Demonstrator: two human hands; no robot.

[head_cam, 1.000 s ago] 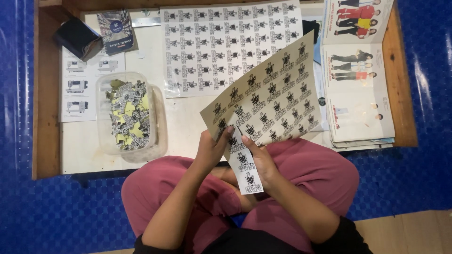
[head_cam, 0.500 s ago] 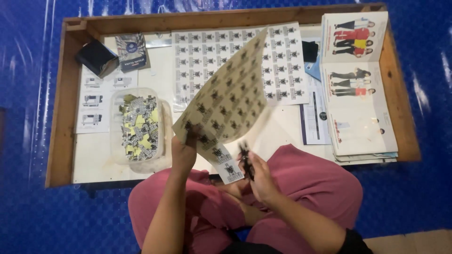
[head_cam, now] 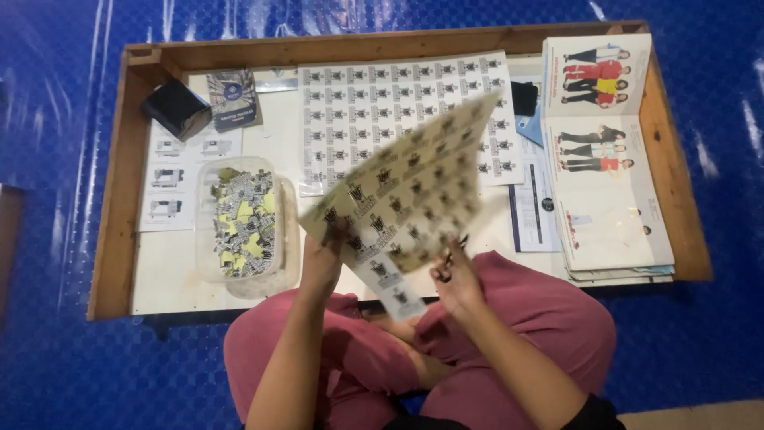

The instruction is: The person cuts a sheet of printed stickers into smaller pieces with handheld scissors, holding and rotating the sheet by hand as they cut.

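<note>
The left hand [head_cam: 322,259] pinches the sticker sheet [head_cam: 406,199] above the tub of cut bits [head_cam: 239,219], the right hand [head_cam: 454,275] grips scissors [head_cam: 447,263], and the next snip needs care.

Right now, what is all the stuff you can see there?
Held sheet: one, tan with dark printed marks, lifted above the table.
Flat sheet: one, white with rows of dark marks, table middle.
Plastic tub: one, clear, holding grey and yellow cut pieces, table left.
Black box: one, back left corner.
Booklets: a stack, white with pictures of clothed figures, table right.
Wooden table: one, brown rim.
Left hand: grips the held sheet.
Right hand: at the sheet's lower edge, around something dark.
</note>
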